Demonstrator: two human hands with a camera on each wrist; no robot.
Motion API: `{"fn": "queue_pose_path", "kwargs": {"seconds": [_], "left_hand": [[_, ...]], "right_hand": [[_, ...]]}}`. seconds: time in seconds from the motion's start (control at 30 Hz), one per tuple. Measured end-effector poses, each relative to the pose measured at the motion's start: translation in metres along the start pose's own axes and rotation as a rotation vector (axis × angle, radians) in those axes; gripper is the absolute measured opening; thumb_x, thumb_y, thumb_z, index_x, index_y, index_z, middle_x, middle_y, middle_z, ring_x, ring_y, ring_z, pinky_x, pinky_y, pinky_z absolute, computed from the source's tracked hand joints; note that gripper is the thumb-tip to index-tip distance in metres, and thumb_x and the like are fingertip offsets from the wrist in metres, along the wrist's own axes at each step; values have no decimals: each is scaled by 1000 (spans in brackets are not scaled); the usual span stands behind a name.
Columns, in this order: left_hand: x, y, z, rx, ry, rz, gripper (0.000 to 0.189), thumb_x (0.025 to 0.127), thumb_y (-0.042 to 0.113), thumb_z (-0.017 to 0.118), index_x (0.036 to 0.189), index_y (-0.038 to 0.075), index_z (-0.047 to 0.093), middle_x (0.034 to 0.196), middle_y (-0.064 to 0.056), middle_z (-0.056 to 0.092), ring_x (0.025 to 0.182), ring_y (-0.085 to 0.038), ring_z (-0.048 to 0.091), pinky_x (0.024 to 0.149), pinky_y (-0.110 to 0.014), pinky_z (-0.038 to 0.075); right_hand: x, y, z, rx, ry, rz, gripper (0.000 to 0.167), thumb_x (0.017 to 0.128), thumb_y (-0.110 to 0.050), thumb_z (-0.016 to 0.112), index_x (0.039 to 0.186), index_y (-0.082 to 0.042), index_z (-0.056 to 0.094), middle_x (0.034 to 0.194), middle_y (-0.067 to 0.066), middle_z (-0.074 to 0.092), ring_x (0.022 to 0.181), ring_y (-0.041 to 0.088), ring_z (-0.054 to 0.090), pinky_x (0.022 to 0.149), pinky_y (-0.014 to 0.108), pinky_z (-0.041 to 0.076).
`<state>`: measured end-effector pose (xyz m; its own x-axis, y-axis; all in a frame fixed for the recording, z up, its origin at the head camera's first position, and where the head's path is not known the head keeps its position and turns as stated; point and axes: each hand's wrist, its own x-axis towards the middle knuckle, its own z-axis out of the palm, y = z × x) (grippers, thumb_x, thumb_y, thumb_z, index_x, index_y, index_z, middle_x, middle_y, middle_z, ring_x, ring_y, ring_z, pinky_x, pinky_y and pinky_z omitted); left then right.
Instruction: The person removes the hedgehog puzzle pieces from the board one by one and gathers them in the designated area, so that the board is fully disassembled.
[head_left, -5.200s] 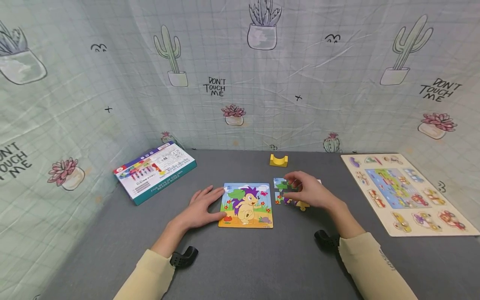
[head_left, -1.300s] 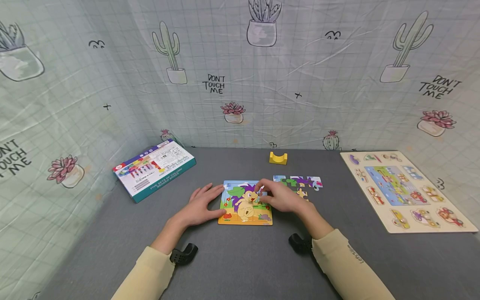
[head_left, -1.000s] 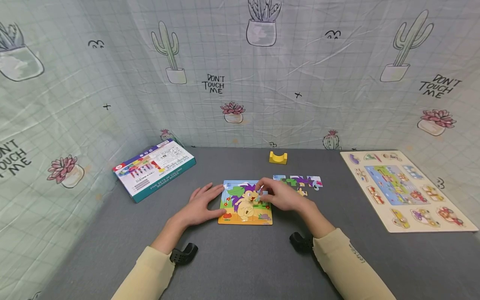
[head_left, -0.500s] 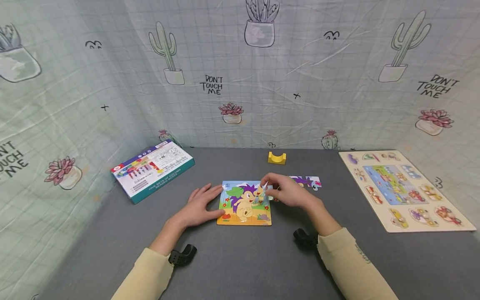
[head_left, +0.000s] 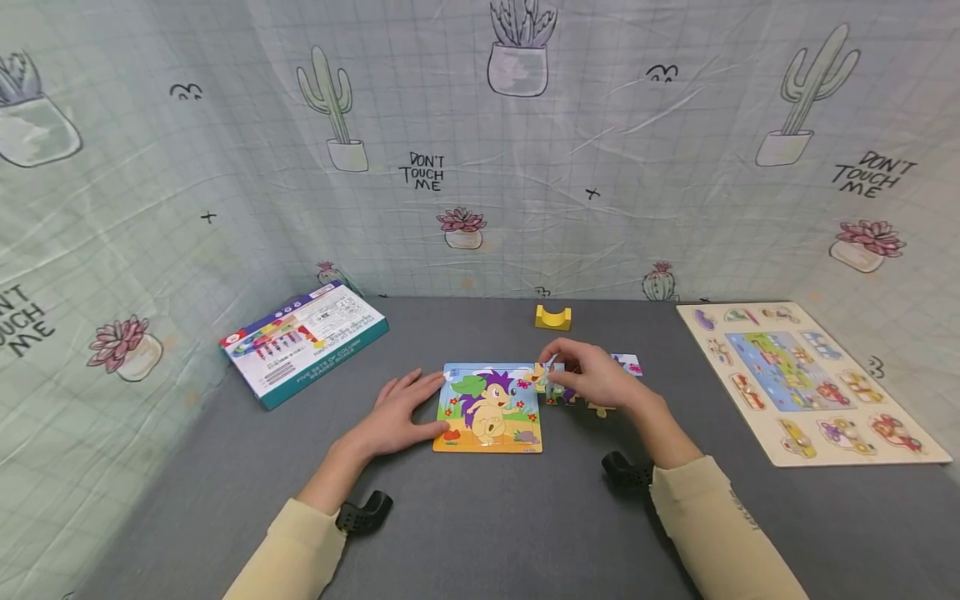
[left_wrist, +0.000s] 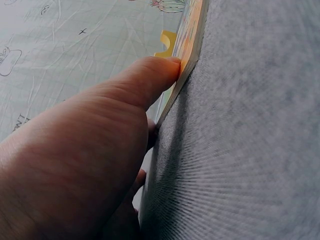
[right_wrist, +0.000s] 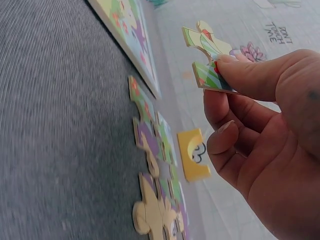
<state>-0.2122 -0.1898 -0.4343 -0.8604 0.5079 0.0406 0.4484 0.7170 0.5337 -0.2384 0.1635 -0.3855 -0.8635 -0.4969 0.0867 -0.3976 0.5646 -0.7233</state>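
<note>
Hedgehog puzzle board (head_left: 491,417) is lying flat on the grey worktop (head_left: 480,533), between my two hands. At far left, a teal-sided printed box (head_left: 303,346) is sitting at an angle. Next, my left hand (head_left: 393,421) is resting with its fingers extended at the board's left edge, thumb touching its surface, gripping nothing. Just now something is changing: the puzzle piece (right_wrist: 212,46) that was hanging over the board's upper right is now hanging at the right edge, leaving the picture nearly uncovered; I am judging that this piece is not yet laid anywhere. The board is showing a purple-spined, cream-bellied hedgehog wearing a green leaf, with blue sky, red flowers, a pink butterfly and orange ground around it. Farther back, a yellow block (head_left: 552,322) is standing near the wall cloth (head_left: 600,258). My right hand (head_left: 596,375) is pinching the yellow-and-green piece between thumb and fingers above several loose pieces (right_wrist: 146,136), which it is partly hiding. At far right, a wooden picture board (head_left: 823,418) is lying flat.
</note>
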Motion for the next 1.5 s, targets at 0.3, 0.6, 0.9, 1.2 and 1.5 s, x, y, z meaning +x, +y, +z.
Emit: {"fn": "queue_pose_path", "kwargs": {"seconds": [0.3,0.6,0.9,1.2,1.5], "left_hand": [[0,-1,0,2,8,32,78,93,45,69,155,6,40,159,-10,38,150,-40,18,116,-63,6],[1,-2,1,-1,3,2,79,92,46,70,156,8,40,159,-11,38,150,-39,17,116,-63,5],[0,-1,2,0,-5,-25,80,92,48,69,156,10,40,158,-13,39,150,-38,17,117,-61,4],[1,-2,2,-1,-7,-18,80,92,48,69,156,9,40,158,-13,39,150,-39,17,117,-62,4],[0,-2,2,-1,-3,-21,80,92,48,69,156,9,40,158,-13,38,150,-39,17,117,-62,4]], "right_hand": [[-9,11,-12,-27,23,12,19,98,-7,67,116,-7,64,95,3,62,78,22,52,68,36,44],[-21,28,-25,-40,41,35,18,99,-8,66,117,-6,63,102,5,63,83,23,52,71,38,45],[-31,40,-36,-41,50,34,20,99,-9,65,119,-4,63,110,8,65,92,23,56,78,39,48],[-43,50,-50,-32,52,71,19,100,-7,64,118,-2,62,105,9,64,86,23,55,71,37,46],[-51,62,-58,-36,34,40,20,99,-5,65,118,0,62,103,7,65,82,20,56,67,32,47]]}}
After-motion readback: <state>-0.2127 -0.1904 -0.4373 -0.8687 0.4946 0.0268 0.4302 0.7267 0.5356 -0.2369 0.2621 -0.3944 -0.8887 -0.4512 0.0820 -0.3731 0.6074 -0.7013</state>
